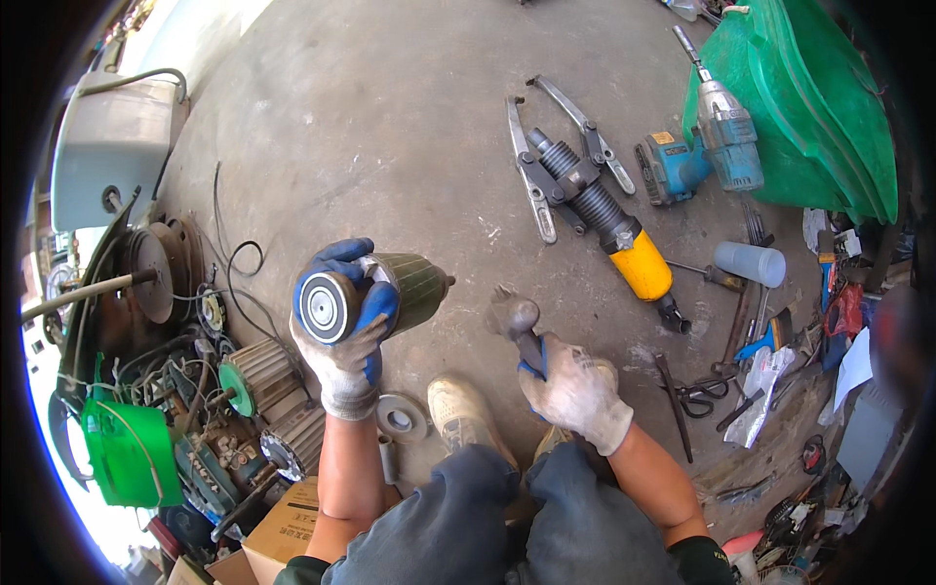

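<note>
My left hand (343, 331), in a white work glove with blue fingers, is wrapped round a greenish ribbed motor rotor (408, 292). The rotor's shaft end points right. At its near end a round bearing (326, 307) with a pale ring faces up toward me, and my fingers curl beside it. To the right, my gloved right hand (575, 392) is closed on the handle of a ball-peen hammer (514, 315). The hammer's head is raised above the floor, apart from the rotor. Its handle is mostly hidden inside my fist.
A gear puller (595, 200) with a yellow body (642, 265) lies ahead on the concrete floor. Beyond it sit a blue impact wrench (726, 136) and a green bin (799, 107). Scattered tools line the right; motor parts (268, 375) and a green bucket (127, 453) crowd the left.
</note>
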Demonstrator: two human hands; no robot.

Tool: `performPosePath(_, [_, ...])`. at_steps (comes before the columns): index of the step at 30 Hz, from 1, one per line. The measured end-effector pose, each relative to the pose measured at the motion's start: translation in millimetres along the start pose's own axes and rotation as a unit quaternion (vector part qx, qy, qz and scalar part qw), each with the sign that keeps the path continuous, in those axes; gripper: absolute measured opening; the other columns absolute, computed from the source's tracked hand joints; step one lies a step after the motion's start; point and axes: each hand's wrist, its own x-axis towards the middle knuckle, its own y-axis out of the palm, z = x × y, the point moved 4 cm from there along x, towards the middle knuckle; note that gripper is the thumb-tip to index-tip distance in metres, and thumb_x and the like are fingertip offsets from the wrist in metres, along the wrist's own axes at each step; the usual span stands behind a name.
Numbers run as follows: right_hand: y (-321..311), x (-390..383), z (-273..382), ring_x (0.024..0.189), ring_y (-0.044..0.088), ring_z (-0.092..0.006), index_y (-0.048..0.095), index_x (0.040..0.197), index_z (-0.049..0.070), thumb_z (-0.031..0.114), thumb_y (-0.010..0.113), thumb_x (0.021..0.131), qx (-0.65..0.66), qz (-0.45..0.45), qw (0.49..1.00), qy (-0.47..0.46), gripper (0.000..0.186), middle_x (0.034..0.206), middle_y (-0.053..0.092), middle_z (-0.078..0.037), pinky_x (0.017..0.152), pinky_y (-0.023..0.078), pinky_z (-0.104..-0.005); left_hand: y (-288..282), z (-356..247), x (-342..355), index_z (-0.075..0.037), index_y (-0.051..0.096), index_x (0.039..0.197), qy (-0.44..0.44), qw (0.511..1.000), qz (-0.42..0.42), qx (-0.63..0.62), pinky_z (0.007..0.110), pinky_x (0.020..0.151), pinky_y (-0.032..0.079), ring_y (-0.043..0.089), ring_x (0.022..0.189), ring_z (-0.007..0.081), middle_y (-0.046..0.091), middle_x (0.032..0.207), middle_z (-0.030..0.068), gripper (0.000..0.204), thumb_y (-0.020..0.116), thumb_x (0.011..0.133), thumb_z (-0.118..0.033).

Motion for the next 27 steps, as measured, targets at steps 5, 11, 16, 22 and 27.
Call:
performPosePath(5, [-67.8, -42.4, -5.8, 0.071, 0.070, -0.0355, 0.057, 0.109, -0.005, 0.013, 0.068, 0.083, 0.192, -0.126, 0.971, -0.071, 0.034, 0.076, 0.065, -0.020, 0.069, 0.056, -0.0413, -7.9, 13.7, -28.2, 0.001, 0.057, 0.120, -0.073, 0.944, -0.055, -0.317, 0.036, 0.098, 0.049, 0.063, 0.110, 0.0241, 0.064, 0.112, 0.0120, 0.031, 0.066, 0.094, -0.012])
performPosePath(11, [-145.6, -63.2, 63.1, 0.080, 0.064, -0.0294, 0.054, 0.118, -0.006, 0.014, 0.065, 0.082, 0.197, -0.174, 0.964, -0.040, 0.042, 0.103, 0.063, -0.019, 0.075, 0.053, -0.0416, -14.5, -44.5, -26.5, -0.001, 0.062, 0.105, -0.108, 0.927, -0.089, -0.349, 0.039, 0.096, 0.051, 0.063, 0.106, 0.0212, 0.064, 0.111, 0.0117, 0.021, 0.070, 0.088, -0.008])
performPosePath(16, [-3.3, -72.6, 10.6, 0.077, 0.067, -0.0441, 0.057, 0.105, -0.003, 0.021, 0.065, 0.084, 0.053, 0.080, 0.995, -0.013, 0.033, 0.078, 0.064, -0.028, 0.069, 0.054, -0.0517, -7.0, -38.9, -26.7, 0.001, 0.062, 0.111, -0.090, 0.970, -0.050, -0.222, 0.036, 0.095, 0.051, 0.063, 0.104, 0.0195, 0.065, 0.111, 0.0108, 0.024, 0.067, 0.089, -0.008])
performPosePath(22, [-136.9, -59.3, 77.3, 0.075, 0.067, -0.0228, 0.059, 0.106, -0.005, 0.009, 0.065, 0.083, 0.209, -0.166, 0.962, -0.053, 0.028, 0.075, 0.064, -0.018, 0.074, 0.055, -0.0365, -46.6, -20.4, -19.7, 0.001, 0.061, 0.117, -0.052, 0.995, -0.020, -0.087, 0.036, 0.096, 0.050, 0.063, 0.105, 0.0194, 0.065, 0.111, 0.0090, 0.027, 0.064, 0.094, -0.012])
performPosePath(27, [-104.4, -59.4, 90.4, 0.078, 0.065, -0.0327, 0.059, 0.100, -0.002, 0.012, 0.064, 0.083, -0.124, -0.182, 0.956, -0.196, 0.023, 0.084, 0.064, -0.021, 0.069, 0.055, -0.0456, -45.0, -4.8, -31.3, -0.001, 0.060, 0.120, -0.112, 0.968, -0.054, -0.219, 0.033, 0.094, 0.051, 0.065, 0.104, 0.0184, 0.066, 0.109, 0.0063, 0.029, 0.066, 0.092, -0.008])
